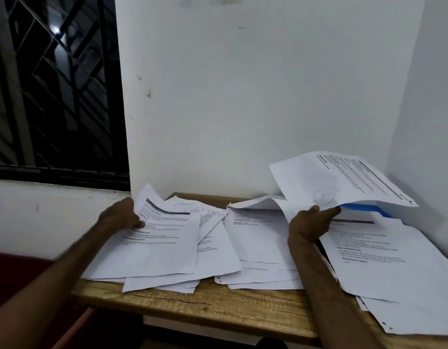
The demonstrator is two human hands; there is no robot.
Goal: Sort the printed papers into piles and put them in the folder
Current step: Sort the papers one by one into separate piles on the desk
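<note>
your left hand (121,215) grips the far left edge of a white printed sheet with a dark header bar (165,238), thumb on top and fingers curled underneath, so that edge is raised off the left pile of loose white printed papers (213,258). that pile is fanned out untidily over the left part of the worn wooden tabletop (218,303), with some corners sticking out past the near side of the stack.

your right hand (312,221) is holding up a white sheet with a pen-drawn circle near its corner (343,182); the thumb presses on the near edge and the fingers support it from below, and the sheet tilts upward toward the wall. under this raised sheet a blue folder (369,210) shows as a narrow strip at the back right of the table, close to the corner of the white walls (243,96). how the folder lies, open or closed, you cannot tell from here.

between your two forearms sits a middle pile of white papers (258,248), its top sheet curling up at the far edge. to the right of your right forearm, a right pile of printed pages with bold headings (384,260) spreads toward the near right corner, overhanging the table edge. a dark window with a metal grille (54,84) fills the upper left.
</note>
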